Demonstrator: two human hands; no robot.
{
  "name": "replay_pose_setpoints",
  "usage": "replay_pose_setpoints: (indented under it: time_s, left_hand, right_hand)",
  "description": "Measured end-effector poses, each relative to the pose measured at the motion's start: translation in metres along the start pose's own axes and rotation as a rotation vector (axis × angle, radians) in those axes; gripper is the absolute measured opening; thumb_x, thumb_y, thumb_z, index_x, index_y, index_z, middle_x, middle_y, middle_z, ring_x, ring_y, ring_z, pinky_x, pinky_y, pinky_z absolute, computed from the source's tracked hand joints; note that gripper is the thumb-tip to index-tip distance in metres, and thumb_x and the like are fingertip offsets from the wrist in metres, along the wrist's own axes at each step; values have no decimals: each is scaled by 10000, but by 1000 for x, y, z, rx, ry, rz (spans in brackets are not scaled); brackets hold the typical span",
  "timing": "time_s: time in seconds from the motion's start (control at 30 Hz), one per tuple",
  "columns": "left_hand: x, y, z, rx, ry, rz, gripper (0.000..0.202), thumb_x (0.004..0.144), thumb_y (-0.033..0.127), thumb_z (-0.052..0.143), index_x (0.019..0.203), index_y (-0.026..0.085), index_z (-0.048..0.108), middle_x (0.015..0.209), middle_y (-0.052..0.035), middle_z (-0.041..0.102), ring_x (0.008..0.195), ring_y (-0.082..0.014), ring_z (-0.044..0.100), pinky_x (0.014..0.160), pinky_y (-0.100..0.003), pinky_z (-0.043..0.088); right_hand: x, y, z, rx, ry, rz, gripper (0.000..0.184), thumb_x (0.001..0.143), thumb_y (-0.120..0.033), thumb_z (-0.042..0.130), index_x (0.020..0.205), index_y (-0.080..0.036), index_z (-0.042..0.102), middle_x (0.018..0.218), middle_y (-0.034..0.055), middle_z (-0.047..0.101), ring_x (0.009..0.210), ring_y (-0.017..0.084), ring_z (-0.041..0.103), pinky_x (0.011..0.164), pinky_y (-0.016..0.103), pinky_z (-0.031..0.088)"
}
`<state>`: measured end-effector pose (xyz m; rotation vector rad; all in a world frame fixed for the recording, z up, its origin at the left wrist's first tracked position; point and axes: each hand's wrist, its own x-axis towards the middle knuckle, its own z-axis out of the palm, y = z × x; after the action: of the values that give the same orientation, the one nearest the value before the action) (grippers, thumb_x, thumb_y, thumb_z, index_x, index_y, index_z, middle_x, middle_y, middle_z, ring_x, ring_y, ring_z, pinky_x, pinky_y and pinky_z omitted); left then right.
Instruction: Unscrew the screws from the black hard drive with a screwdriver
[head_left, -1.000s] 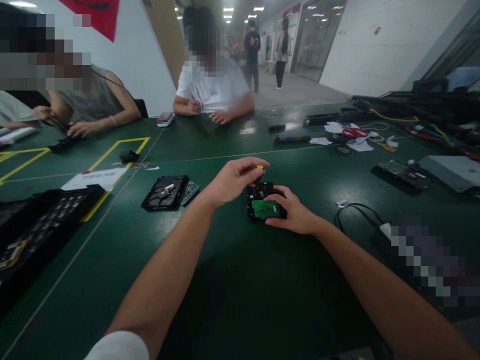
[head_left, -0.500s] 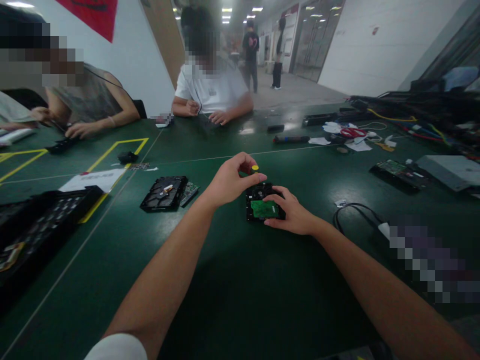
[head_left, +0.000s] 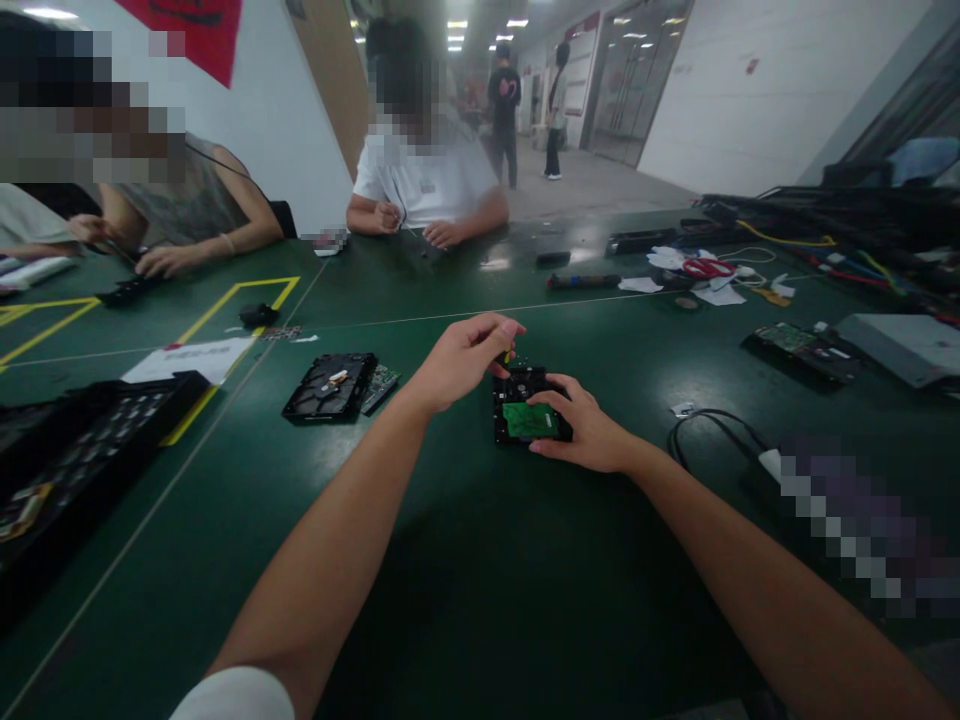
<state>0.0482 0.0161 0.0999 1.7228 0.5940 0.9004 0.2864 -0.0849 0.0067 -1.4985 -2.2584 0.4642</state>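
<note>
A black hard drive [head_left: 520, 384] with a green circuit board [head_left: 529, 420] on its upper face lies on the table in front of me. My right hand [head_left: 589, 428] grips its right side, thumb at the near edge and fingers over the board. Above the drive's far left part, the fingers of my left hand [head_left: 471, 358] close around a small screwdriver [head_left: 508, 357]. Only a bit of its yellow and dark handle shows; the tip is hidden. Left of my left forearm sit another black drive [head_left: 328, 388] and a loose circuit board [head_left: 380, 388].
A long black tray [head_left: 112, 440] stands at the left beside a white paper sheet [head_left: 187, 360]. To the right are a drive with exposed board [head_left: 799, 352], a grey metal box [head_left: 900, 345] and a black cable [head_left: 705, 410]. Two people sit across the green table [head_left: 525, 590].
My left hand's fingers have shifted around the screwdriver, covering most of its yellow top. My right hand and the hard drive keep their places.
</note>
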Motion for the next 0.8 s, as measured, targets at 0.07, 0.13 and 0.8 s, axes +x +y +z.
replay_pose_setpoints:
  time_s: [0.07,0.13,0.8]
  left_hand:
    - [0,1,0,-95,16,-51,338,1003,442,587,1072,155,750,993,-96,659,935,-190,644,668,-260,621]
    - [1,2,-1,-133,39,-81,313,990,417,594,1026,150,754,997,-103,669,951,-201,649,661,-267,625]
    - [2,0,-3,4,64,-41,369,987,510,627,1008,155,725,881,-79,706,799,-154,670,621,-224,550]
  right_hand:
    - [0,0,1,5,4,1,690,874,-677,723,1452,-356,525,1616,119,277,1521,451,304,1206,696,291]
    - [0,0,1,8,8,5,692,868,-679,729,1449,-361,529,1618,115,279,1522,454,299,1207,699,286]
    - [0,0,1,14,10,9,677,872,-672,728,1445,-369,530,1627,106,276,1529,451,301,1211,706,283]
